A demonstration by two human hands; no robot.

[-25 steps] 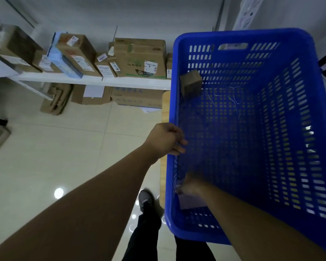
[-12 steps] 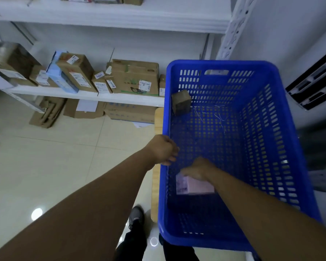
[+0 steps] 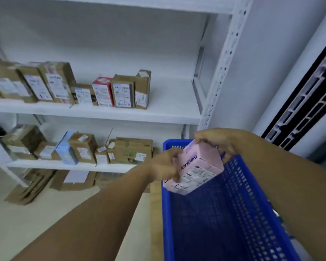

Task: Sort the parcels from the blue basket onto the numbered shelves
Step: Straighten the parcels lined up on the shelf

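Observation:
A pink parcel box (image 3: pixel 197 167) printed "lenses", with a label marked 1-2, is held up over the left rim of the blue basket (image 3: pixel 233 213). My right hand (image 3: pixel 217 141) grips its top end from above. My left hand (image 3: pixel 165 166) holds its left side. The white shelves (image 3: pixel 169 112) stand behind; the upper one carries a row of cardboard parcels (image 3: pixel 123 91), one also marked 1-2, with bare shelf to their right. The lower shelf (image 3: pixel 64 165) holds more parcels.
Flattened cardboard and boxes (image 3: pixel 72 180) lie on the tiled floor under the lowest shelf. A perforated white shelf post (image 3: pixel 220 68) rises beside the basket. A dark slatted panel (image 3: pixel 305 102) lines the right wall. The basket sits on a wooden surface (image 3: pixel 155 213).
My right hand lifted the pink box out of the basket to rim height. My left hand left the basket rim and took hold of the box. The view tilted up toward the shelves.

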